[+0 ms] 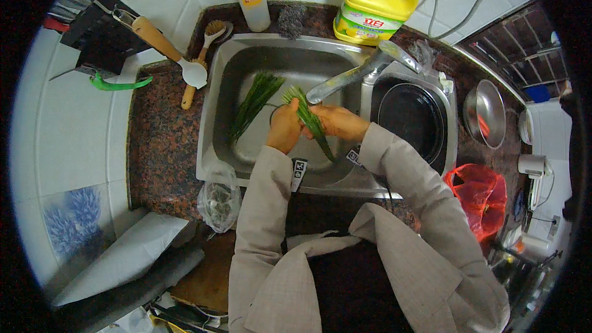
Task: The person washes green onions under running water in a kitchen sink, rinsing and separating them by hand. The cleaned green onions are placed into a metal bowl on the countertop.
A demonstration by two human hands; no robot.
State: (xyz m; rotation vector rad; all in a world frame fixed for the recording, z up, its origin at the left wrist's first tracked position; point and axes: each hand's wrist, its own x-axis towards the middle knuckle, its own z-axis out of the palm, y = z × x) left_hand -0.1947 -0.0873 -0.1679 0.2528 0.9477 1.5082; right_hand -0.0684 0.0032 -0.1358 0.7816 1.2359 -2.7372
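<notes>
Both hands are over the large basin of a stainless steel sink (351, 143), just below the end of the metal faucet (347, 76). A bunch of long green leafy stalks (309, 113), perhaps chives, slants between them, its pale ends pointing up and away from me. My left hand (284, 125) grips the bunch from the left, thumb near the pale ends. From the right, my right hand (340, 122) holds the same bunch, fingers partly hidden behind it. Left of my hands, a second bunch of the same greens (256, 104) lies in the basin.
A black round pan (409, 122) sits in the smaller basin. Yellow detergent jug (374, 11), white bottle (253, 4) and scouring pad (291, 21) line the back. Brushes (192, 71) lie left; a plastic bag (219, 199) hangs in front. At right are a metal bowl (492, 106) and red bag (483, 199).
</notes>
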